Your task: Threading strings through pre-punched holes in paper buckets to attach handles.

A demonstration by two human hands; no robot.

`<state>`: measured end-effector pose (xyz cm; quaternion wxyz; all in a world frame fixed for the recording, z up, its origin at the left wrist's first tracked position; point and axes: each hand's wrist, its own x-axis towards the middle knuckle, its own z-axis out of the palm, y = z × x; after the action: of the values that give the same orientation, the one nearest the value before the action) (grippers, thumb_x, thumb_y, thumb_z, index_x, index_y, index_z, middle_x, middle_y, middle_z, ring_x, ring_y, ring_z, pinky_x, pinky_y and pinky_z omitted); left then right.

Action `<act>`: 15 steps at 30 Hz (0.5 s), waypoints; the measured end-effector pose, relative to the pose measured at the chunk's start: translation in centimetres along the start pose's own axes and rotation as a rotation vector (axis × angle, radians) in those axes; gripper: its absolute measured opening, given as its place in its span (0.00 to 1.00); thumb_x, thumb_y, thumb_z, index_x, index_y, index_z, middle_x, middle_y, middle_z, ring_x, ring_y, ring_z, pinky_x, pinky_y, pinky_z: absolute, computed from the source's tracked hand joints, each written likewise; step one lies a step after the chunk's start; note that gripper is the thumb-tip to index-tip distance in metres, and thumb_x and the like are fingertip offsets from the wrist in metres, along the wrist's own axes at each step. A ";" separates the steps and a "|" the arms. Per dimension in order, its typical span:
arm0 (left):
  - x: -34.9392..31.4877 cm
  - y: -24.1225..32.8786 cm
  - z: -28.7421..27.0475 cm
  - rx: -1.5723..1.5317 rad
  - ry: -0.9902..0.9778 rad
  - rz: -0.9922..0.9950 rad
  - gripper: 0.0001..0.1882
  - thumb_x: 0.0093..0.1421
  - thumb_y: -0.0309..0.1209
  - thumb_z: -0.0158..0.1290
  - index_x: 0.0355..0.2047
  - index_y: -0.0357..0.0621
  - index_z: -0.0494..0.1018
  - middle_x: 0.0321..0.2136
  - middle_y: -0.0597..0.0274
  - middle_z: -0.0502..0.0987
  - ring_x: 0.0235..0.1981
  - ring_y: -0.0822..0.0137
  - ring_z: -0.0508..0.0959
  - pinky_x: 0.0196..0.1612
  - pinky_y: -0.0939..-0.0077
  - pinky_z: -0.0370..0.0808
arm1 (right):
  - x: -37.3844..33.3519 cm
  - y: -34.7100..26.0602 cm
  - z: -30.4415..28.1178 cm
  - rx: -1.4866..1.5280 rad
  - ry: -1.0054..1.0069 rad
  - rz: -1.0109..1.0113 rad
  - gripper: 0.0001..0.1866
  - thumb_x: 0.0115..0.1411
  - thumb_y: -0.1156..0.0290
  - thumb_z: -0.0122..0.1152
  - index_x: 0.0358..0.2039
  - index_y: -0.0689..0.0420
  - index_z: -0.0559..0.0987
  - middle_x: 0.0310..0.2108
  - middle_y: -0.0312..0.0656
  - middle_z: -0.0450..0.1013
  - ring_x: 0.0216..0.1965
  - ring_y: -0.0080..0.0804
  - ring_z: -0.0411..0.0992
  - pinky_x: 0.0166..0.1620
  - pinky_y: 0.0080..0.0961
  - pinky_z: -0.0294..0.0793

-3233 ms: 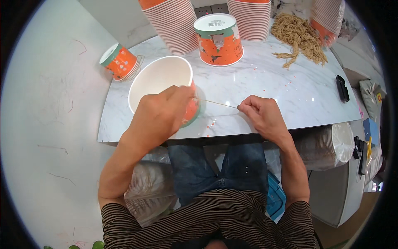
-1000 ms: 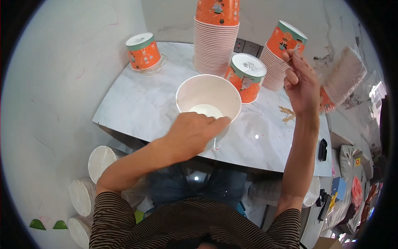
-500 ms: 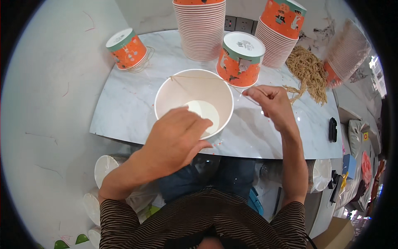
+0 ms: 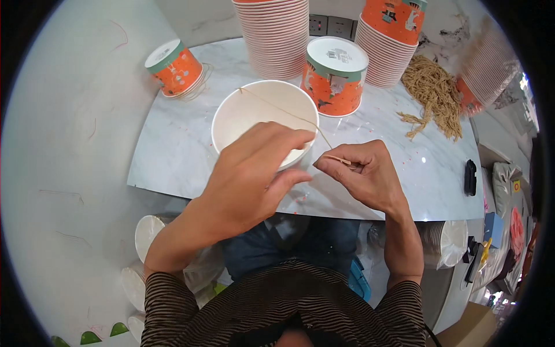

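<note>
A white paper bucket [image 4: 231, 110] stands at the middle of the table, its open mouth tilted toward me. From its far rim a thin tan string [image 4: 277, 108] runs across the mouth to my right hand [image 4: 367, 176]. That hand is closed in a pinch on the string, and a small flat tan piece shows between its fingers. My left hand [image 4: 248, 179] is over the near side of the bucket, hiding part of the rim. Its thumb and forefinger are spread apart, with nothing seen between them. Behind stands an upside-down orange-and-green paper bucket [image 4: 333, 87].
Tall stacks of paper buckets [image 4: 276, 43] rise at the back. A smaller upturned orange bucket [image 4: 179, 72] with string stands at the left. A heap of tan strings [image 4: 436, 95] and a black object [image 4: 470, 178] lie at the right. Wrapped buckets [image 4: 442, 243] sit below the table.
My right hand has moved down and nearer, bringing its string end toward my left hand. The left hand has shifted slightly right, thumb and forefinger wider apart. The bucket tilts less toward me.
</note>
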<state>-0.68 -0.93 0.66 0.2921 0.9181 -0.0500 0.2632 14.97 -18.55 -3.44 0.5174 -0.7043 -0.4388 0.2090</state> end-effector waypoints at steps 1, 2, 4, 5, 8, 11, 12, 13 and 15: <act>0.3 0.2 0.1 0.005 0.003 -0.005 0.25 0.53 0.25 0.70 0.52 0.39 0.78 0.40 0.56 0.82 0.36 0.62 0.82 0.35 0.71 0.79 | 0.1 -0.3 0.0 -0.017 -0.017 -0.033 0.08 0.63 0.70 0.70 0.36 0.62 0.88 0.21 0.36 0.79 0.24 0.14 0.69 0.28 0.19 0.69; 0.8 0.2 0.2 -0.076 -0.078 -0.043 0.23 0.53 0.24 0.69 0.51 0.39 0.79 0.39 0.56 0.82 0.35 0.63 0.82 0.36 0.73 0.79 | 0.2 -0.6 0.0 -0.034 -0.029 -0.066 0.07 0.63 0.70 0.70 0.36 0.60 0.89 0.20 0.40 0.79 0.23 0.15 0.70 0.27 0.21 0.69; 1.3 0.0 0.4 -0.154 -0.159 -0.081 0.22 0.54 0.23 0.69 0.50 0.38 0.79 0.38 0.57 0.82 0.35 0.65 0.82 0.36 0.75 0.79 | 0.5 -0.7 0.0 -0.088 -0.044 -0.083 0.07 0.62 0.70 0.71 0.37 0.59 0.89 0.21 0.43 0.79 0.21 0.19 0.71 0.27 0.22 0.70; 1.6 -0.5 0.7 -0.143 -0.138 -0.042 0.20 0.55 0.23 0.69 0.48 0.38 0.80 0.36 0.56 0.83 0.34 0.65 0.83 0.36 0.75 0.80 | 0.6 -0.7 0.0 -0.146 -0.056 -0.097 0.07 0.62 0.69 0.71 0.37 0.58 0.89 0.21 0.47 0.79 0.20 0.22 0.72 0.27 0.23 0.71; 1.9 -0.5 0.7 -0.133 -0.134 -0.066 0.17 0.56 0.23 0.68 0.46 0.37 0.82 0.34 0.56 0.83 0.33 0.66 0.83 0.36 0.76 0.81 | 0.4 -0.9 0.5 -0.146 0.018 -0.207 0.07 0.61 0.69 0.71 0.38 0.57 0.89 0.22 0.49 0.79 0.19 0.28 0.75 0.27 0.25 0.72; 1.8 -0.3 0.6 -0.115 -0.163 -0.125 0.15 0.57 0.22 0.67 0.45 0.35 0.82 0.34 0.56 0.84 0.33 0.68 0.84 0.36 0.77 0.81 | 0.3 -1.5 0.1 -0.194 -0.023 -0.141 0.07 0.61 0.69 0.71 0.38 0.57 0.88 0.23 0.49 0.80 0.20 0.32 0.77 0.27 0.26 0.73; 1.8 -0.2 0.6 -0.098 -0.172 -0.117 0.14 0.57 0.21 0.67 0.45 0.34 0.82 0.34 0.55 0.84 0.32 0.69 0.84 0.36 0.78 0.81 | 0.3 -1.5 0.1 -0.192 -0.023 -0.143 0.07 0.61 0.69 0.71 0.38 0.57 0.88 0.23 0.49 0.80 0.20 0.32 0.77 0.27 0.26 0.73; 1.7 -0.2 0.6 -0.095 -0.173 -0.118 0.14 0.57 0.21 0.67 0.45 0.34 0.82 0.34 0.55 0.84 0.32 0.69 0.84 0.36 0.78 0.81 | 0.2 -1.4 0.1 -0.175 0.000 -0.165 0.07 0.61 0.69 0.71 0.38 0.57 0.89 0.23 0.48 0.80 0.20 0.32 0.77 0.27 0.26 0.73; 1.6 -0.1 0.5 -0.237 -0.131 -0.221 0.11 0.58 0.19 0.65 0.43 0.31 0.83 0.33 0.56 0.85 0.30 0.71 0.84 0.35 0.78 0.81 | 0.1 -1.5 0.1 -0.155 0.020 -0.190 0.07 0.61 0.69 0.71 0.37 0.57 0.89 0.23 0.47 0.81 0.20 0.31 0.78 0.27 0.26 0.73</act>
<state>0.92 -0.99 1.10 0.4215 0.8923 0.0014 0.1614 14.36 -18.24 -2.10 0.4831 -0.6996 -0.5133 0.1173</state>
